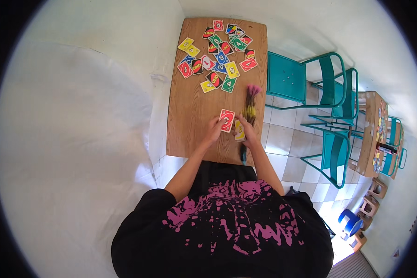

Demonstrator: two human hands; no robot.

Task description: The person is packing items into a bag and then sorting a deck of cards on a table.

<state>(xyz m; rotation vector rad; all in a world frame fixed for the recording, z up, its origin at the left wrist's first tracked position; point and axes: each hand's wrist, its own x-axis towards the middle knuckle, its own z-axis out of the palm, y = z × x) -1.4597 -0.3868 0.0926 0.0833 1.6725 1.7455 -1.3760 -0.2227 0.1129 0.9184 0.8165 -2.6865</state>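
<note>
In my left hand [213,128] is a red UNO card [227,120] with a 3, held face up over the near part of the wooden table [191,114]. Beside it, my right hand [247,132] grips a small stack of cards with a yellow 5 card [240,130] on top. A feathery duster-like thing [253,91] with pink, yellow and dark bands lies along the table's right side, partly behind my right hand. Many loose UNO cards, some face up and some face down, overlap on the far half, among them a green 4 card [229,84] and a yellow card [232,70].
A pale wall [90,104] runs along the table's left side. Teal metal chairs [286,78] stand to the right on a tiled floor [281,139]. Farther right are another wooden table [367,139] with cards, brown stools [369,205] and a blue drum [350,222].
</note>
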